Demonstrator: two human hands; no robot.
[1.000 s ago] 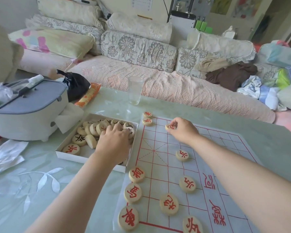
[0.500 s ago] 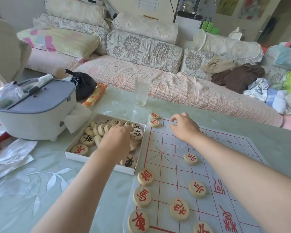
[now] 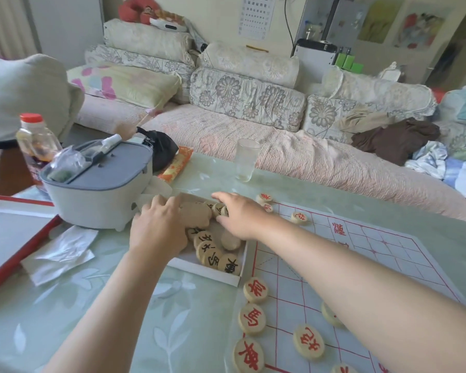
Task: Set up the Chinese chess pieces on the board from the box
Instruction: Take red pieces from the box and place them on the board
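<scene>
Digging in the box (image 3: 207, 273) with both hands, the person looks to be hunting for the next pieces to put out. The box sits on the bench (image 3: 119, 319) right beside the left edge of the board (image 3: 361, 265), so each piece has only a short way to go.

The left hand (image 3: 159, 227) is over the left part of the box, with its fingers bent down onto the pile. The right hand (image 3: 240, 214) reaches in from the board side, and its fingers are bent down among the pieces at the far end. I cannot tell if either hand is pinching a piece, because the backs of the hands hide the tips.

The black pieces (image 3: 229, 263) lie in the box in a heap, some leaning on each other. The red pieces (image 3: 255, 289) are out on the board, some in a line down the near left edge and a few at the far corner. So I think the black ones come next.

They are round and smooth, so one could slip or roll. A grey pot (image 3: 97, 189) stands close on the left and a glass (image 3: 246, 160) stands behind the box, so the hands should not swing wide.
</scene>
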